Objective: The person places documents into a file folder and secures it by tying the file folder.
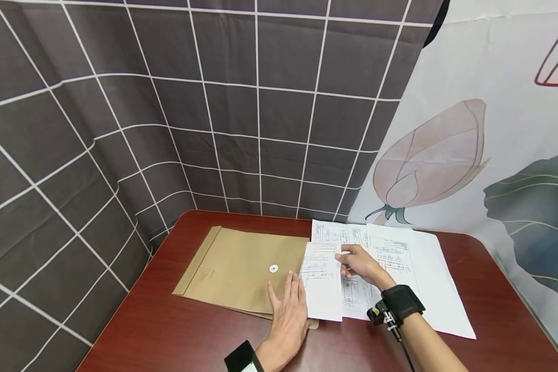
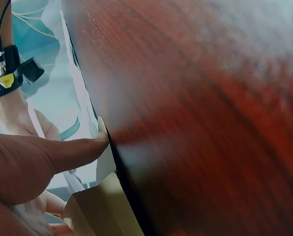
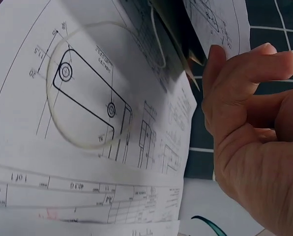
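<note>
A brown paper envelope with a white round button lies on the table. My left hand rests on its right end with straight fingers, and the thumb reaches out to the side. In the left wrist view the thumb shows near the table edge, above a folded brown flap. My right hand pinches the right edge of a printed sheet, whose left edge meets the envelope's right end. The right wrist view shows this raised sheet at the fingertips, beside the dark envelope edge.
More drawing sheets lie spread at the right of the reddish-brown table. A pale thin loop curves over a drawing. A dark grid curtain and a flower-print cloth stand behind the table.
</note>
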A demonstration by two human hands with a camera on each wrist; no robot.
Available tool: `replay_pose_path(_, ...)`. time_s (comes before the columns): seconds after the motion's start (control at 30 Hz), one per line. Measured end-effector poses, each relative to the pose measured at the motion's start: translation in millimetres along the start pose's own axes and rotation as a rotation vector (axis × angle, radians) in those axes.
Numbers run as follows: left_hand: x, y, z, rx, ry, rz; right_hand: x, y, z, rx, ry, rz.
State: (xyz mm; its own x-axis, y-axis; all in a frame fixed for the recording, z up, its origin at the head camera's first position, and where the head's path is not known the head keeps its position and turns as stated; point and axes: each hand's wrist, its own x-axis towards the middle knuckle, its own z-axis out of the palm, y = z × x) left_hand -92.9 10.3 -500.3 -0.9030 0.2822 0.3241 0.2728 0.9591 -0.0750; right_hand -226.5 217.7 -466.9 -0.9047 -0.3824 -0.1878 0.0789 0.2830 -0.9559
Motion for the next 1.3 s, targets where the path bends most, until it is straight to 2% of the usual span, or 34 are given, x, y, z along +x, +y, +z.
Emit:
replay_pose_path(0.2,-0.7,1.1,0.8,-0.014,0.002,0.011,3.3,-2.3,8.8,-0.003,0.027,0.019)
replay_pose_path(0.47,-0.9,2.2,1.3,-0.001,0.010,0.018,11.2,-5.3,22.1,0.008,0.016,0.024)
replay_pose_path(1.03,-1.6,1.9,2.5,-0.008,-0.006,0.012,23.1,-8.3,43.4,0.146,-0.064,0.045)
replay_pose_path(1.3,-1.9,0.1,2.2,0.000,-0.005,0.014,28.3,-6.7,54.5,0.197,-0.105,0.013)
